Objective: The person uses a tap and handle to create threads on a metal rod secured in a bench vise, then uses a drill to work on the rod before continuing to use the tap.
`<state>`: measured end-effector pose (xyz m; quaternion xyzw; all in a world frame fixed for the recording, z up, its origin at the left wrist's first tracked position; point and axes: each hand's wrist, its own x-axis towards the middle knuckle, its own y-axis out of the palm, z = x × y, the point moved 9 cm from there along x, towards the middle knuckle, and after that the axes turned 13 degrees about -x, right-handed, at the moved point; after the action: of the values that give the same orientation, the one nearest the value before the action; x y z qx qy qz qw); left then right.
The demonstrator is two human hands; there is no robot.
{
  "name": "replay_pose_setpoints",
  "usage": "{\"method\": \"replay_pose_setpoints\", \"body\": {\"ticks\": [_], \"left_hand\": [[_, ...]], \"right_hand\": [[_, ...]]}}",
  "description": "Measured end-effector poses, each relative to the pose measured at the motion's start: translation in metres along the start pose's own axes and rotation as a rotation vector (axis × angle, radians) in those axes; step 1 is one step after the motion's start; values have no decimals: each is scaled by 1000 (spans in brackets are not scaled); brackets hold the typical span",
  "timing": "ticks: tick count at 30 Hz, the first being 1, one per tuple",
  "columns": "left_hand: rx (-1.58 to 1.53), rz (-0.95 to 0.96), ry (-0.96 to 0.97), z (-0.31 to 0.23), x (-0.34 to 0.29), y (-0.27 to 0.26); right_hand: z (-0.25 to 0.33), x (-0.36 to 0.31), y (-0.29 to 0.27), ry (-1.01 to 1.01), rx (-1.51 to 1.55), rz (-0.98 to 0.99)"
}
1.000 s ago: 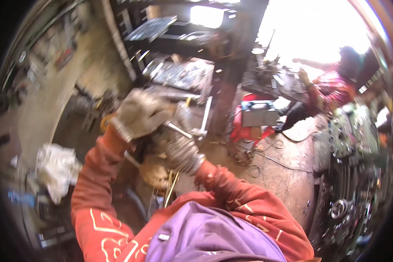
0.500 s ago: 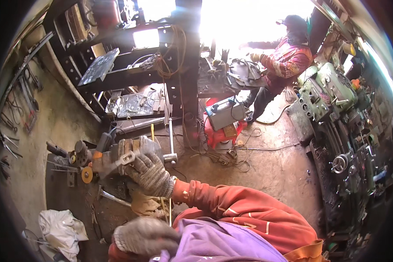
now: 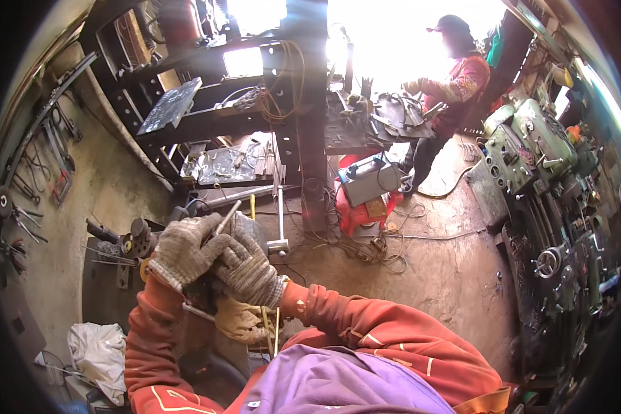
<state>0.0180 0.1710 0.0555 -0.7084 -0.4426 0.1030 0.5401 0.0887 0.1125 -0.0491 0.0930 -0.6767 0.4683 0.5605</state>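
Note:
My left hand (image 3: 186, 250) and my right hand (image 3: 247, 270), both in knitted grey gloves, meet over the cluttered bench at the left. A narrow flat metal piece (image 3: 228, 217) sticks up between them. My left fingers are curled around it, and my right fingers close in against its lower part, which the gloves hide. Just beyond my right hand is a grey metal block (image 3: 250, 233). Left of my left hand stand a dark round tool part (image 3: 141, 238) and a yellow disc (image 3: 144, 269), partly covered by the glove.
A long-handled hammer (image 3: 279, 245) stands right of the bench. Tan cloth (image 3: 238, 321) lies below my hands, white cloth (image 3: 98, 355) at lower left. A grey box (image 3: 371, 181) rests on a red stool (image 3: 355, 224) among cables. A co-worker (image 3: 455, 79) stands beyond; a green lathe (image 3: 531, 148) lines the right.
My left hand has risen from beside my chest to the metal piece in my right hand. The piece now points up and right. The co-worker's arms have shifted, and the view has moved slightly.

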Motion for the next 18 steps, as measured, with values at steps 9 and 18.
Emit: {"method": "replay_pose_setpoints", "body": {"ticks": [9, 18], "left_hand": [[290, 152, 456, -58, 21, 7], [47, 166, 104, 4, 9, -30]], "right_hand": [[-11, 1, 0, 54, -16, -5], [-3, 4, -6, -1, -72, 76]]}}
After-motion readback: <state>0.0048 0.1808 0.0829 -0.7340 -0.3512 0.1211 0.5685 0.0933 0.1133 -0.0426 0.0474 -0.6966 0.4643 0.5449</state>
